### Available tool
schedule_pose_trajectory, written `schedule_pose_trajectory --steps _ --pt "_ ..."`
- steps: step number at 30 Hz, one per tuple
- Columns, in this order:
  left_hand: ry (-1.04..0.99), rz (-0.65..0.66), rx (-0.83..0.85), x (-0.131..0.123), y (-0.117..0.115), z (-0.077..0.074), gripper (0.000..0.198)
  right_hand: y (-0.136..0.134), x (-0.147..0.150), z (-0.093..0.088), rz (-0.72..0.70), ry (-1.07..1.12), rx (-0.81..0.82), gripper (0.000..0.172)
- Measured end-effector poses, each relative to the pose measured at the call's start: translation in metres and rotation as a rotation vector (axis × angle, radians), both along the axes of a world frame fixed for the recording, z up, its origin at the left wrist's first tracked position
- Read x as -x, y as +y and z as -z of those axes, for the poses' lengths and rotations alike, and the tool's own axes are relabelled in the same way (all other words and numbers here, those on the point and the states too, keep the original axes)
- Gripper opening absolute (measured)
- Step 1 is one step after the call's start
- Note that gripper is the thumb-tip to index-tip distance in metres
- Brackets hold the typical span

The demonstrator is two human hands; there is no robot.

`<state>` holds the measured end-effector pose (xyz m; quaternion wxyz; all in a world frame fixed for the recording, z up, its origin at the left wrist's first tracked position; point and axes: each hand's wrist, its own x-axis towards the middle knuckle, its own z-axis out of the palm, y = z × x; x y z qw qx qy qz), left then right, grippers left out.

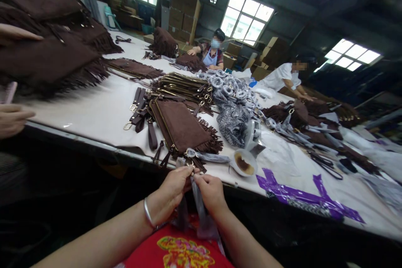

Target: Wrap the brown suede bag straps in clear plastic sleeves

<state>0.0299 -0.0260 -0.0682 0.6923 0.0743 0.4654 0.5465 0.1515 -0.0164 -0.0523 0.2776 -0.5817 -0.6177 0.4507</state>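
As our left hand and right hand each pinch the grey wrap strip at the clasp of the fringed bag, we judge its wrapping unfinished, with bare straps waiting on the counter.

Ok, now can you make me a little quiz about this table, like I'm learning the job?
1. True or false: the left hand has a silver bangle at its wrist.
2. What colour is the tape stuck on the table? A green, B purple, C yellow.
3. Fill the gap: the left hand and right hand pinch a grey strip by the fringed bag, whose colour is ____.
Key: 1 true; 2 B; 3 brown.
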Motion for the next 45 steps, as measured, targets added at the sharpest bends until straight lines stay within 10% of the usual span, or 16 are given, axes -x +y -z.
schedule_pose_trajectory --steps 6,16,24,38,45 --pt "0.015 0.040 0.021 0.007 -0.001 0.004 0.016 0.018 0.005 0.006 0.009 -0.032 -0.010 0.049" --pt "-0.020 0.010 0.070 0.003 -0.002 -0.002 0.010 -0.050 -0.021 0.012 -0.033 0.248 0.390 0.057" --pt "0.077 0.092 -0.009 0.011 -0.006 -0.009 0.018 -0.025 -0.007 0.012 0.007 0.304 0.353 0.052" --pt "0.892 0.302 -0.337 0.024 -0.005 -0.007 0.020 -0.030 -0.018 0.016 -0.015 0.347 0.321 0.052" --pt "1.766 0.314 -0.546 0.028 -0.012 -0.006 0.021 -0.034 -0.021 0.015 -0.026 0.328 0.356 0.051"
